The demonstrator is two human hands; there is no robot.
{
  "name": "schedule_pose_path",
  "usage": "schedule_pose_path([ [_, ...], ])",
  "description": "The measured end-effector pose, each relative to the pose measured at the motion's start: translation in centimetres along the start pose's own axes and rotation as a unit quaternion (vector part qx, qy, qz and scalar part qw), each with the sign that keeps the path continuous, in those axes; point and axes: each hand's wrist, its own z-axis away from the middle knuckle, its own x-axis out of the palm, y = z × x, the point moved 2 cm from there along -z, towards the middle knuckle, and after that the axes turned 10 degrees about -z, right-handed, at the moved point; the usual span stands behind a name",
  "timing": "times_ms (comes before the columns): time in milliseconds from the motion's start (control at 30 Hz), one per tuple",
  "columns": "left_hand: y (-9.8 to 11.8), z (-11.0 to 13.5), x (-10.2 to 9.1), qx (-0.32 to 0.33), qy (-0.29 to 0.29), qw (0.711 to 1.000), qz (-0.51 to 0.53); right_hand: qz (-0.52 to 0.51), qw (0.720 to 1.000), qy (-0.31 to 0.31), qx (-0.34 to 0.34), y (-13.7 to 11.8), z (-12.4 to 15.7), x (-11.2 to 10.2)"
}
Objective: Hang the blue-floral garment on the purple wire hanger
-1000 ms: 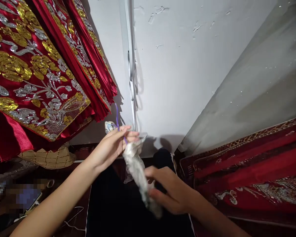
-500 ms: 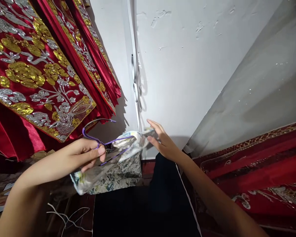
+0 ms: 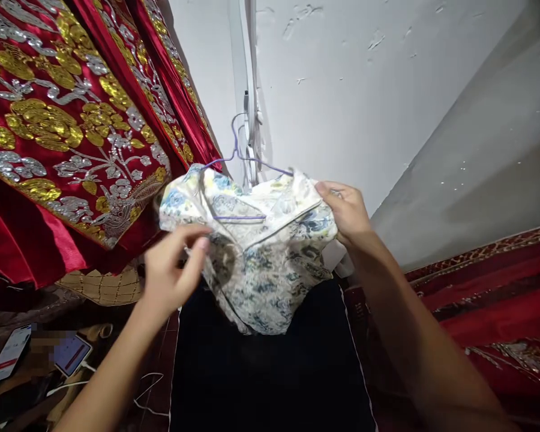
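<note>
A small white garment with a blue and green floral print (image 3: 256, 258) hangs on a thin purple wire hanger (image 3: 240, 157) in front of the white wall. My right hand (image 3: 346, 210) grips the garment's right shoulder, fingers closed on the cloth. My left hand (image 3: 173, 273) pinches the fabric at the left side, just below the left shoulder. The hanger's hook points up beside a white pipe (image 3: 247, 90) on the wall.
Red garments with gold and silver embroidery (image 3: 63, 132) hang at the left. More red embroidered cloth (image 3: 486, 300) lies at the right. A black cloth (image 3: 261, 378) lies below the hands. Phones (image 3: 67, 354) and white cables sit at the lower left.
The garment was bunched and tilted low; now it is raised, upright and spread on the hanger. My right hand has moved from the cloth's end to its right shoulder, my left from the hanger to the fabric.
</note>
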Motion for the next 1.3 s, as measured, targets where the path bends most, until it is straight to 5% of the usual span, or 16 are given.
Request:
schedule_pose_path([
  [100,-0.1,2.5,4.7,-0.045,-0.235,0.970,0.048,-0.006,0.999,0.048,-0.022,0.0,0.8,-1.2],
  [200,-0.7,5.5,9.5,-0.075,-0.341,0.934,0.072,0.012,0.997,0.078,0.022,0.9,3.0,-3.0],
  [333,-0.9,9.1,13.7,-0.105,-0.344,0.929,0.082,0.046,0.990,0.104,0.083,2.3,5.0,-4.7],
  [467,0.1,11.7,14.8,-0.138,-0.335,0.922,0.138,0.174,0.978,0.113,-0.023,2.7,4.9,-5.0],
  [567,1.0,12.8,14.5,-0.186,-0.309,0.913,0.190,0.293,0.911,0.239,-0.161,3.8,7.4,-5.0],
  [633,1.6,13.3,14.2,-0.232,-0.279,0.900,0.240,0.318,0.874,0.312,-0.193,5.8,11.1,-4.6],
  [700,2.4,13.8,14.2,-0.284,-0.245,0.872,0.316,0.301,0.913,0.243,-0.130,8.8,15.4,-3.2],
  [733,2.9,14.0,14.2,-0.308,-0.227,0.852,0.358,0.277,0.947,0.142,-0.076,10.4,17.3,-2.0],
  [833,4.6,14.2,14.3,-0.354,-0.182,0.796,0.457,0.235,0.971,-0.035,0.024,13.4,21.5,1.3],
  [933,5.7,13.1,14.4,-0.371,-0.158,0.762,0.506,0.197,0.974,-0.067,0.092,14.1,21.8,2.9],
  [1033,5.5,10.1,13.9,-0.374,-0.104,0.749,0.537,0.197,0.976,-0.042,0.077,13.9,20.4,2.9],
  [1300,3.4,-3.2,9.8,-0.273,0.025,0.780,0.562,0.234,0.965,-0.094,0.071,14.8,19.5,2.1],
])
